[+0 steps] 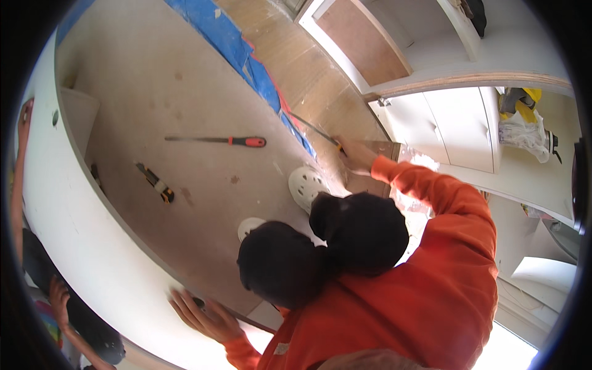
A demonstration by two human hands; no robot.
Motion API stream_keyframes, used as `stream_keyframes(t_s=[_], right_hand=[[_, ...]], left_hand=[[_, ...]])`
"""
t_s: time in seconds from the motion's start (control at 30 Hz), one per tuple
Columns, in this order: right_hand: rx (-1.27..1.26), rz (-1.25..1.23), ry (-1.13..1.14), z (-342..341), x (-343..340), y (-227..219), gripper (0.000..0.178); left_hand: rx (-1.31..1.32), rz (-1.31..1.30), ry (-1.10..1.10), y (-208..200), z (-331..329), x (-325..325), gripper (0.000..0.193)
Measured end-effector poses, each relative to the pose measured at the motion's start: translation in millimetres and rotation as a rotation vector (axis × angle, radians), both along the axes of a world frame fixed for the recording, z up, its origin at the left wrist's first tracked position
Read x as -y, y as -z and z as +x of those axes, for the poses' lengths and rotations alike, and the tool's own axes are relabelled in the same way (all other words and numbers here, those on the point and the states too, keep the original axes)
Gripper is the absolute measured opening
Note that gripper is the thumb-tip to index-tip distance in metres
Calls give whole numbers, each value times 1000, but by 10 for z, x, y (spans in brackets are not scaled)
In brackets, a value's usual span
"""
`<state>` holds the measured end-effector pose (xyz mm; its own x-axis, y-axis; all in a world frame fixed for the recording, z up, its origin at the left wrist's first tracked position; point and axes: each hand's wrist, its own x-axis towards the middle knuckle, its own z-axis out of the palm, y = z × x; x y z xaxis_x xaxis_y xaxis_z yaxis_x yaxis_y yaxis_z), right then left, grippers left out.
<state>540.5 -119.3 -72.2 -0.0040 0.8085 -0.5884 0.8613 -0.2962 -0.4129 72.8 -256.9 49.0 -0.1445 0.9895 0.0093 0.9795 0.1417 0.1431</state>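
My left hand lies flat on the white panel, fingers stretched out beside a small dark hole near its edge. Out to the right, my right hand is closed round the handle end of a long thin tool. A dark shaft and a bit of yellow show; its exact kind cannot be made out. On the brownish floor before me lie a file with a red and black handle and a utility knife in black and yellow.
Blue sheeting with a red edge runs along the floor. White cabinets stand at the right, with a plastic bag on one. Across the panel at the left is another person, one hand near it. White perforated clogs are by my knees.
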Motion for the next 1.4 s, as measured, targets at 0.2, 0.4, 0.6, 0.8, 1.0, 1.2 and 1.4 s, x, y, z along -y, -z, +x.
stream_keyframes(t_s=[0.2,0.4,0.6,0.8,1.0,1.2,1.4], right_hand=[[46,-77,218,-56,323,286,40],[4,-131,-19,-9,207,506,27],[-119,-161,-107,224,-63,209,21],[-505,-395,477,304,-554,-69,20],[-1111,-215,875,155,-725,-795,33],[-1069,34,659,-385,-694,-2433,52],[-792,48,224,-654,-669,-2525,63]], left_hand=[[-89,-94,47,14,124,732,63],[-37,-138,124,65,-97,799,61],[7,-93,46,68,61,804,62],[2,3,70,171,133,791,62],[59,-67,42,-11,66,703,57],[57,-94,-2,-12,11,774,62],[28,-87,-27,-88,65,818,62]])
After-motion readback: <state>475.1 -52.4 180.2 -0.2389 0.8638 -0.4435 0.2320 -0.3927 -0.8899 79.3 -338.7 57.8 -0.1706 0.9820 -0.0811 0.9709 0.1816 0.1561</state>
